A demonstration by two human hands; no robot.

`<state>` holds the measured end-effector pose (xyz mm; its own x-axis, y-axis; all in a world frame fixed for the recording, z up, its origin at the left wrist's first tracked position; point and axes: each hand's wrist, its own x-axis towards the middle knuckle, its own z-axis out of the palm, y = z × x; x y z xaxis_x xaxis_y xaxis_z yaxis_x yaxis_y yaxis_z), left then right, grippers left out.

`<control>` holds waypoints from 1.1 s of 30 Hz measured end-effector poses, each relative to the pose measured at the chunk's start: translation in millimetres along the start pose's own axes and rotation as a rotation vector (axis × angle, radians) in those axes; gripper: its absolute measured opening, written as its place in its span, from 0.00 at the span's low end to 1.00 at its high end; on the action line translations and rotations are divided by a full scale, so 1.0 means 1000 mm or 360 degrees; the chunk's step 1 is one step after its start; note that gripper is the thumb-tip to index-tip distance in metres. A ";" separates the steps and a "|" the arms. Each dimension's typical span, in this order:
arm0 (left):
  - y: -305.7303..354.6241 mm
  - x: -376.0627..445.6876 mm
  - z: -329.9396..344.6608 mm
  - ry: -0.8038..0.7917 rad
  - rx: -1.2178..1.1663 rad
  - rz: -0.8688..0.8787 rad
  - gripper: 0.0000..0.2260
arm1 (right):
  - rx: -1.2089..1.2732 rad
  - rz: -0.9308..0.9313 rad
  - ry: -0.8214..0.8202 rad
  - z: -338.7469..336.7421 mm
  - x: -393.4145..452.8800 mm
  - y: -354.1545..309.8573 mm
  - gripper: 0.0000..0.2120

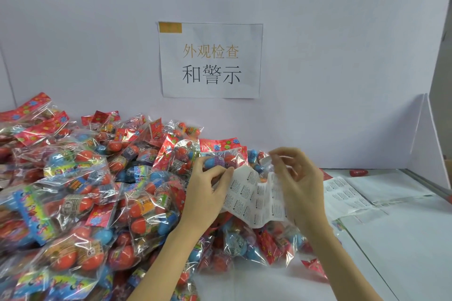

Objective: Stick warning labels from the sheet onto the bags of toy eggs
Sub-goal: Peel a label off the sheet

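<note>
Head view: the warning label sheet (254,197) hangs crumpled above the heap of bagged toy eggs (80,193), its upper left corner pinched by the left hand (208,193); the right hand (299,183) pinches a peeled label (267,160) just above it, more label sheets (342,193) lying on the white table (403,239)

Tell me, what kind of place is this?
Probably a factory packing station: a big pile of toy egg bags, a sheet of warning labels in the person's hands, and a printed sign on the wall.
</note>
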<state>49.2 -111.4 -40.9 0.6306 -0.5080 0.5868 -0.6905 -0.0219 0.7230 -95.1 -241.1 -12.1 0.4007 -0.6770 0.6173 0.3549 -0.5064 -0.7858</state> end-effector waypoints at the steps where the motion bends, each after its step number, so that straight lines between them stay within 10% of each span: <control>1: 0.000 0.001 0.000 0.0021 -0.0009 -0.0023 0.12 | 0.0084 0.0071 0.0039 -0.004 0.002 -0.002 0.07; 13: 0.006 -0.002 -0.004 0.0071 -0.0071 0.0039 0.12 | 0.0145 0.0394 -0.0537 0.000 0.000 -0.002 0.02; 21: 0.016 -0.002 -0.013 0.0223 -0.0521 -0.0248 0.19 | 0.0059 0.0784 0.0258 -0.025 0.010 0.021 0.03; 26: 0.018 -0.001 -0.019 0.0188 -0.0709 -0.0144 0.11 | -0.0167 0.0366 0.0524 -0.026 0.012 0.017 0.07; 33: 0.018 -0.001 -0.014 -0.0113 -0.0845 -0.0171 0.21 | 0.0422 0.0487 -0.0187 0.002 0.000 0.003 0.07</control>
<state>40.9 -98.8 -23.6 0.6493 -0.5843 0.4869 -0.3380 0.3518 0.8729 -92.5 -241.5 -14.7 0.6098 -0.7013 0.3693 0.4038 -0.1261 -0.9061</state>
